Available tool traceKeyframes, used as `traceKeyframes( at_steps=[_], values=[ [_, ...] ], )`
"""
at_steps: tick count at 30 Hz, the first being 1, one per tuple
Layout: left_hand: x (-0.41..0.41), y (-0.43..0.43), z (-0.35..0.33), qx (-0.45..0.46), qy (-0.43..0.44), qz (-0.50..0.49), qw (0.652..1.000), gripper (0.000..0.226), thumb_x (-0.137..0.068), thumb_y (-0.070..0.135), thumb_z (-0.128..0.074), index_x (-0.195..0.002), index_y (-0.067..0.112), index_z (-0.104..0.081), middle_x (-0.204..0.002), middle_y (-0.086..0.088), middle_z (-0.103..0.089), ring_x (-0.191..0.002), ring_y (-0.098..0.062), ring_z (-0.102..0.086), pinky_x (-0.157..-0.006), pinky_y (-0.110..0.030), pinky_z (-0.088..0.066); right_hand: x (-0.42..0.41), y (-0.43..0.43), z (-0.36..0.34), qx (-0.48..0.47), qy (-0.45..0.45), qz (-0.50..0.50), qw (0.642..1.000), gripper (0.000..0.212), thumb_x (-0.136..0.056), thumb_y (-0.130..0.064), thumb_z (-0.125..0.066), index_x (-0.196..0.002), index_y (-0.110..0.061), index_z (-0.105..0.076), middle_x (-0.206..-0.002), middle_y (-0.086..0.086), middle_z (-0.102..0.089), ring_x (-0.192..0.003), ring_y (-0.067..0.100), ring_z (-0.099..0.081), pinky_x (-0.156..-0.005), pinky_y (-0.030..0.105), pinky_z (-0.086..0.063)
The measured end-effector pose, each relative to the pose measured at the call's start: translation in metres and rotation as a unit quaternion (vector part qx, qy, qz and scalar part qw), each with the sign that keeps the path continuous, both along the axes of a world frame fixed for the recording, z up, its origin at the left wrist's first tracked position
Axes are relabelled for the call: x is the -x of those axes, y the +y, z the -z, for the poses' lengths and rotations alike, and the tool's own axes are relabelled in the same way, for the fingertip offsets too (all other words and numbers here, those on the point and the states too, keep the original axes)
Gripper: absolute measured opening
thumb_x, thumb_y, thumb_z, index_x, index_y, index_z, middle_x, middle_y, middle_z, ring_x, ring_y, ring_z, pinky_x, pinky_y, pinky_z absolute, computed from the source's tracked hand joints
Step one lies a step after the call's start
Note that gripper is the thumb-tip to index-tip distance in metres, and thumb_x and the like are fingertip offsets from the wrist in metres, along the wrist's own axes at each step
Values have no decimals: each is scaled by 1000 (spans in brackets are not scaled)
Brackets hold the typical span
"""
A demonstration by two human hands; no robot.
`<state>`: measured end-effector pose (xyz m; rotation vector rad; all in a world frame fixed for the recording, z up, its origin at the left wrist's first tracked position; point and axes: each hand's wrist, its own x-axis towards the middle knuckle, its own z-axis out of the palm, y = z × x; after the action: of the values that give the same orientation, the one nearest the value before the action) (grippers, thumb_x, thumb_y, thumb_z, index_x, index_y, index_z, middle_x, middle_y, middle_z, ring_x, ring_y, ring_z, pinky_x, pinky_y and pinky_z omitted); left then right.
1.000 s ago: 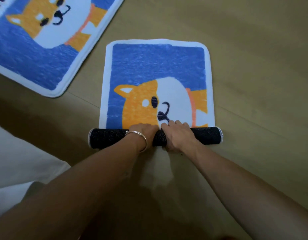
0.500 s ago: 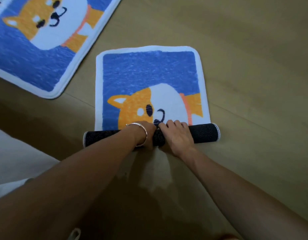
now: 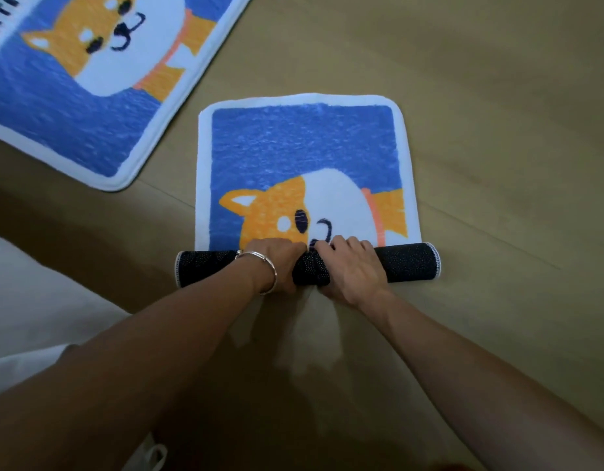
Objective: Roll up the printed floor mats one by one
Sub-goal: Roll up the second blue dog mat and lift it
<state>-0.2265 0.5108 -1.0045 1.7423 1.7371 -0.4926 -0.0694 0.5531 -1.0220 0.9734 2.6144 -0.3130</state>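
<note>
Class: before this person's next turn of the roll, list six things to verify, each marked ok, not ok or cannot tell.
1. Left hand and right hand both grip the rolled part: ok.
2. Rolled part spans the full width: ok.
3. Flat part of the dog mat lies smooth: ok.
4. Second mat lies apart from the path: ok.
5. Floor beyond the far edge is bare: ok.
6. Tightness inside the rolled part: cannot tell.

- Mat (image 3: 302, 154) flat on floor (image 3: 490, 137); roll (image 3: 411, 263) along its near edge.
- Left hand (image 3: 277, 261) and right hand (image 3: 353, 268) side by side on roll's middle, seemingly touching.
- Second mat (image 3: 73, 107) behind-left, apart.
</note>
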Motion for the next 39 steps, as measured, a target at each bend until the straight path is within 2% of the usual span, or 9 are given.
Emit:
traceKeyframes(
  at_steps=[3, 5, 11, 13, 16, 18, 23, 29, 39],
  values=[
    [-7, -19, 9, -107, 81, 26, 991, 69, -85, 39, -61, -141, 28, -24, -121, -3, -49, -106, -26, -53, -81, -39, -41, 8, 16, -8, 90, -28, 18, 995, 51, -75, -43, -65, -117, -23, -43, -107, 5, -56, -98, 28, -53, -80, 37, -36],
    [-12, -24, 12, -125, 103, 20, 987, 61, -87, 33, -59, -138, 25, -27, -121, -4, -49, -104, -27, -53, -78, -39, -41, 12, 21, -10, 125, -44, 18, 991, 49, -73, -43, -67, -112, -23, -44, -105, 5, -56, -96, 27, -53, -75, 36, -35],
    [2, 11, -1, 18, -32, -10, 999, 52, -75, 38, -69, -119, 24, -46, -108, -3, -61, -99, -26, -60, -71, -32, -45, 4, -4, -1, -88, 8, -15, 996, 54, -70, -35, -75, -116, -21, -50, -100, 4, -56, -89, 27, -53, -77, 38, -39],
    [7, 7, -2, -3, -56, -15, 998, 63, -71, 43, -71, -126, 28, -45, -110, -1, -60, -103, -26, -59, -78, -34, -49, 7, 0, -3, -16, -4, 16, 1000, 52, -76, -40, -67, -119, -22, -44, -108, 4, -53, -98, 28, -51, -83, 39, -35],
    [15, -8, -1, -65, 19, 15, 998, 95, -65, 58, -74, -142, 31, -27, -124, -1, -49, -113, -26, -51, -89, -38, -42, 17, 19, -10, 84, -14, 60, 995, 53, -73, -47, -67, -116, -24, -44, -110, 4, -52, -104, 29, -50, -89, 41, -34],
    [19, -16, 2, -80, 57, 18, 995, 87, -70, 55, -71, -140, 29, -26, -123, -3, -49, -109, -28, -52, -87, -40, -43, 21, 23, -11, 96, -22, 56, 994, 53, -72, -45, -69, -115, -24, -45, -110, 4, -53, -104, 28, -50, -91, 41, -34],
    [18, -6, 3, -34, 26, -6, 999, 61, -75, 39, -68, -127, 26, -38, -107, -3, -58, -96, -26, -60, -73, -37, -51, 12, -1, -1, -93, -8, 17, 996, 60, -58, -41, -80, -110, -20, -56, -93, 3, -59, -83, 28, -58, -83, 42, -42],
    [-1, -14, 6, -82, 60, -27, 994, 79, -75, 55, -62, -139, 26, -27, -121, -6, -50, -106, -30, -53, -82, -42, -46, 21, 15, -6, -1, -23, -30, 999, 49, -81, -40, -62, -121, -21, -39, -115, 1, -51, -105, 26, -50, -88, 41, -34],
    [-1, 0, 0, -30, -5, -54, 998, 57, -75, 48, -67, -120, 21, -47, -113, -7, -54, -99, -28, -57, -75, -35, -46, 14, 21, -13, 13, -23, -48, 999, 49, -79, -40, -64, -119, -23, -42, -114, 0, -52, -105, 25, -50, -88, 39, -34]
  ],
)
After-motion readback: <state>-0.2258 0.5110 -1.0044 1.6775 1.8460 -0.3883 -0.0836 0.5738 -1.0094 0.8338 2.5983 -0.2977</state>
